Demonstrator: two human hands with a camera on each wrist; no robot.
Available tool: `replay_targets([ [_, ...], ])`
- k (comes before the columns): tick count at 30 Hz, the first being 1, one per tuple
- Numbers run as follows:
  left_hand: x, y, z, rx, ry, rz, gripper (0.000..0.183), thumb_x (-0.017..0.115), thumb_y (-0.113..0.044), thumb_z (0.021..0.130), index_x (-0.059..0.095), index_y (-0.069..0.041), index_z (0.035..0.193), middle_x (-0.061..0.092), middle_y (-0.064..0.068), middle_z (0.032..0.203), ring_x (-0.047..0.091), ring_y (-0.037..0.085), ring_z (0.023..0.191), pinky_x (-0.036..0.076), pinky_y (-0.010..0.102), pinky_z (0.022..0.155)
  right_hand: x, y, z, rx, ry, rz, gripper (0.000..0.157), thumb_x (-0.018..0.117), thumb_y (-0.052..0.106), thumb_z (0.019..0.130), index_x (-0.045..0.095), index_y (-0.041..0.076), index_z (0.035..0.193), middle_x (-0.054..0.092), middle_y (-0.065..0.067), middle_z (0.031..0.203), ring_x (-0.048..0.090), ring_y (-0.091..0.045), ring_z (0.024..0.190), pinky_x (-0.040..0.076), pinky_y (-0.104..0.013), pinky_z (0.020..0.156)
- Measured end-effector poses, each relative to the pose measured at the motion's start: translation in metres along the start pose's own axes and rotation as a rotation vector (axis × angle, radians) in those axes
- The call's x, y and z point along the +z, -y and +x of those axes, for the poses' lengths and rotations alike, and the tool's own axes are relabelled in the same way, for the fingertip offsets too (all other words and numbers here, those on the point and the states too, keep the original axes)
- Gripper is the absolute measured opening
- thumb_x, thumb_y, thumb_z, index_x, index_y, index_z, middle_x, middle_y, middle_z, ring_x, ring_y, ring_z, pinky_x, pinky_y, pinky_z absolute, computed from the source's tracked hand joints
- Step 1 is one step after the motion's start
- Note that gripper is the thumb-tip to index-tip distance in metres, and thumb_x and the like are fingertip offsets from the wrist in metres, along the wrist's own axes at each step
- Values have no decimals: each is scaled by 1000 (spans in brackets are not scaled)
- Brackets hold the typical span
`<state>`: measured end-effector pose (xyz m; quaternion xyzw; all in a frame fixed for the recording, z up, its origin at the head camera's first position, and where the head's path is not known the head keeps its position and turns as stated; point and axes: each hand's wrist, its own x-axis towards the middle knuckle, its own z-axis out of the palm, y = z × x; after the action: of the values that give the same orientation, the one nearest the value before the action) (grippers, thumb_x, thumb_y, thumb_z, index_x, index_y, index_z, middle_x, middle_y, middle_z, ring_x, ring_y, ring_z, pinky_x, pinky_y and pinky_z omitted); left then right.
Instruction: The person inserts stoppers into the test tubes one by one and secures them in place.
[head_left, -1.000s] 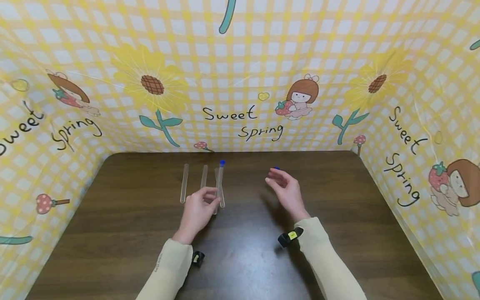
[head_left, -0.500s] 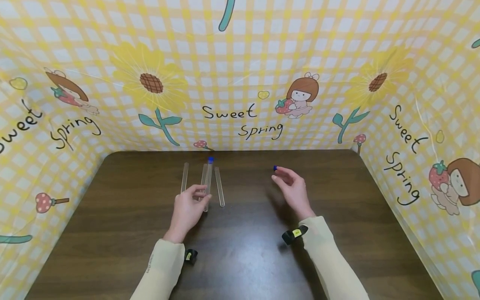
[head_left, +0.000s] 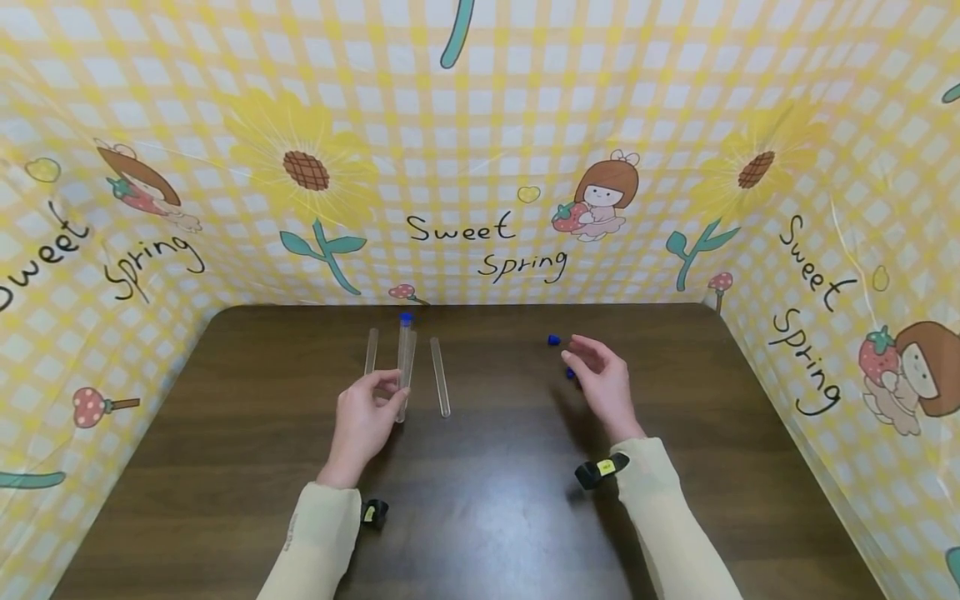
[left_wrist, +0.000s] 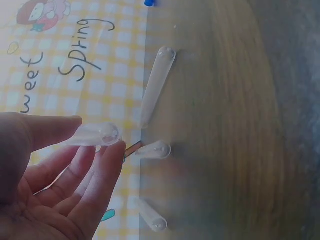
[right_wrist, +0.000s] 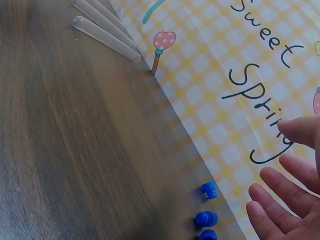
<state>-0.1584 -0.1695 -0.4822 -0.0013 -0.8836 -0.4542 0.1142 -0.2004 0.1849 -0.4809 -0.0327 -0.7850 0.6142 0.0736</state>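
A test tube with a blue cap (head_left: 406,320) stands nearly upright in my left hand (head_left: 362,423), pinched between thumb and fingers. In the left wrist view the rounded lower end of this held test tube (left_wrist: 97,135) shows at the fingertips. Beyond it lie three uncapped test tubes: one at the right (head_left: 440,377), one partly behind the held tube, and one at the left (head_left: 371,350). My right hand (head_left: 602,382) hovers with relaxed fingers and nothing in them, beside loose blue caps (head_left: 553,340). Three loose caps (right_wrist: 206,218) show in the right wrist view, one cut off by the frame's edge.
The dark wooden table (head_left: 480,500) is bordered at its back and sides by a yellow checked cloth (head_left: 465,150) with printed flowers and lettering. Each wrist carries a small black camera (head_left: 600,472).
My left hand has carried the capped test tube to the left, from the right-hand tube toward the middle one. My right hand has drawn right and nearer, uncovering the blue caps.
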Motion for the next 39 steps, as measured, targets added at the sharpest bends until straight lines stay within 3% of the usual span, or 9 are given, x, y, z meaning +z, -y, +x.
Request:
replay_targets([
  [9,-10,4,4,-9,-44,35,27,74,-9,94,71,0,119,69,12,94,72,25,75,53,28,59,-9,-5,2,28,-25,-10,44,75,29,96,64,8,133,65,-14,130,61,-25,119,45,-44,102],
  [20,-24,6,8,-11,-84,74,29,74,-9,94,70,2,121,71,15,96,73,30,80,57,39,67,-18,-8,2,63,-40,-26,44,75,25,96,64,7,134,64,-16,131,61,-25,119,46,-43,99],
  [39,-45,24,12,-92,-90,114,30,71,-12,97,69,-1,124,71,16,102,74,29,83,53,27,62,-23,-19,1,108,-25,-88,50,76,24,95,60,3,138,63,-17,132,59,-30,120,44,-45,101],
])
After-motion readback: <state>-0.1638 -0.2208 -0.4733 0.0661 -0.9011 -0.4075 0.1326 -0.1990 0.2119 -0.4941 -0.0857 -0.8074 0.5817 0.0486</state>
